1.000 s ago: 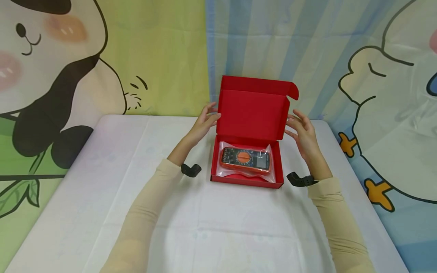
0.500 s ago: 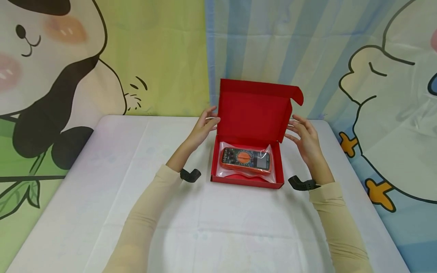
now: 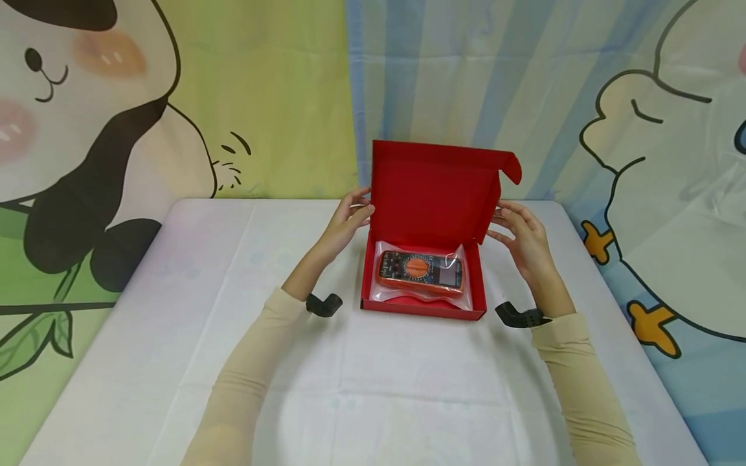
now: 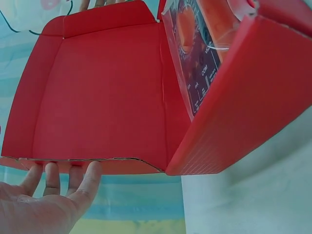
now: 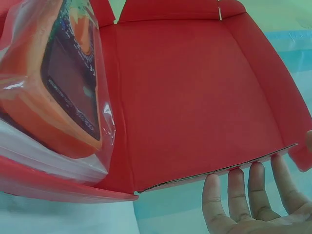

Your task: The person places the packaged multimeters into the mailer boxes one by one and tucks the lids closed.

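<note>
Red rectangular cardboard box (image 3: 423, 312) sits on the white cloth-covered tabletop (image 3: 396, 388), toward the far edge, lid up. Orange-cased digital multimeter (image 3: 419, 283) with dark faceplate, orange rotary dial (image 3: 416, 267) and grey screen (image 3: 448, 276) lies face up inside the box, screen end to the right, sealed in a clear plastic bag (image 3: 381, 296).

Flat red cardboard lid (image 3: 434, 191) stands raised at the back of the box, hinge side down, front flap along its top, rounded tab at upper right.

Person's left hand (image 3: 342, 225) at the lid's left edge, fingers (image 4: 52, 180) extended, slightly bent, tips touching the side flap; not gripping. Right hand (image 3: 526, 238) at the lid's right edge, fingers (image 5: 237, 190) likewise extended and spread, tips against the side flap; not gripping.

Black curved wrist mount (image 3: 324, 305) on left, matching black wrist mount (image 3: 517, 316) on right. Beige long sleeves (image 3: 583, 375). Printed fabric backdrop (image 3: 291, 97) behind: panda left, white cartoon figure right.
</note>
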A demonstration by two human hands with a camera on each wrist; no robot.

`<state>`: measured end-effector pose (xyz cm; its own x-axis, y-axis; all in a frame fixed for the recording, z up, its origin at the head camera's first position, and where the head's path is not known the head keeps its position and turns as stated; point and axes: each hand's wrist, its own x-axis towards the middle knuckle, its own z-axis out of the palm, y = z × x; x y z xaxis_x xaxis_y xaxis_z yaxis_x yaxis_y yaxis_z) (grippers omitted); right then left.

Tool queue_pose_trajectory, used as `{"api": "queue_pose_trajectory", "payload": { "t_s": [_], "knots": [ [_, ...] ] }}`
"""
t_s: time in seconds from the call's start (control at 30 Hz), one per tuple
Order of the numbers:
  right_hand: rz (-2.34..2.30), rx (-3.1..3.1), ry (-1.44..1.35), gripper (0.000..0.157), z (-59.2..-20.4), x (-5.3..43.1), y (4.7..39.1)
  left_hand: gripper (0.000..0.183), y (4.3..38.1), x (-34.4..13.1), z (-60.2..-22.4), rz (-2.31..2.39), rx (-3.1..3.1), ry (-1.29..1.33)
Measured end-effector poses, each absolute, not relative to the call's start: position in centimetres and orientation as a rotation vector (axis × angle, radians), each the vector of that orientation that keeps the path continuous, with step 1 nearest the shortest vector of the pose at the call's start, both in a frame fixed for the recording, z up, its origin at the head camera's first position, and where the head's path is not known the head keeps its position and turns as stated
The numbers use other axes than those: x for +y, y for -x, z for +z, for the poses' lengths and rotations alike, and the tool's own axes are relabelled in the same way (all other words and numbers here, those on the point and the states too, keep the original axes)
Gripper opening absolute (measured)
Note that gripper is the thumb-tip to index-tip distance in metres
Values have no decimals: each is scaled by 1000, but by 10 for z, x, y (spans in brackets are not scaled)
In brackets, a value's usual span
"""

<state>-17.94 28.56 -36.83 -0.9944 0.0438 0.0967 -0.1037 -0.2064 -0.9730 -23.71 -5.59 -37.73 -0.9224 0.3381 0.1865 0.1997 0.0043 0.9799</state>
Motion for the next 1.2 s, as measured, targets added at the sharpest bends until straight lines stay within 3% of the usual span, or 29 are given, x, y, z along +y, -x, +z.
{"api": "queue_pose_trajectory", "payload": {
  "t_s": [0.73, 0.93, 1.2],
  "knots": [
    [2374, -1873, -21, 30, -381, 283, 167, 57, 221, -53, -382, 2030, 2263, -613],
    [2382, -1855, -55, 25, -387, 285, 163, 67, 219, -53, -383, 1993, 2282, -575],
    [2421, -1807, -99, 18, -394, 287, 159, 66, 217, -55, -383, 1946, 2341, -558]
  ]
}}
